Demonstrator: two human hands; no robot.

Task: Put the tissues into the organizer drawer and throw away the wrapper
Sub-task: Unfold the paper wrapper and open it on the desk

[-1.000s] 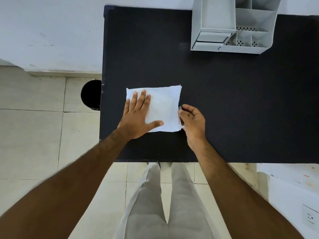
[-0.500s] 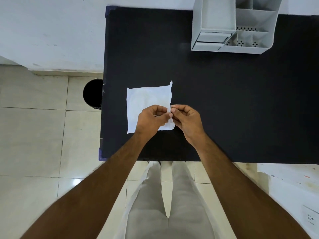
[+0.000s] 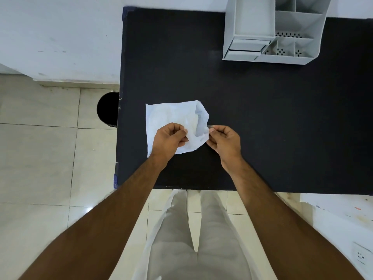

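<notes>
A white tissue pack [image 3: 171, 116] in a thin wrapper lies on the black table [image 3: 262, 122], near its left front. My left hand [image 3: 168, 139] pinches the wrapper's near side. My right hand [image 3: 225, 141] pinches the wrapper's right end, and the two hands hold that end spread apart so it gapes. The tissues show inside the gap. The grey organizer [image 3: 272, 31] stands at the table's far right, with its drawer [image 3: 245, 49] at the lower left of its front, slightly pulled out.
A black round bin [image 3: 108, 110] stands on the tiled floor just left of the table, partly under its edge. A white wall runs along the far left. My legs are below the table's front edge. A white surface with a socket sits at the lower right.
My left hand lifted off the pack and joined the right at the wrapper's right end. The hands then drew apart, and the wrapper end now gapes.
</notes>
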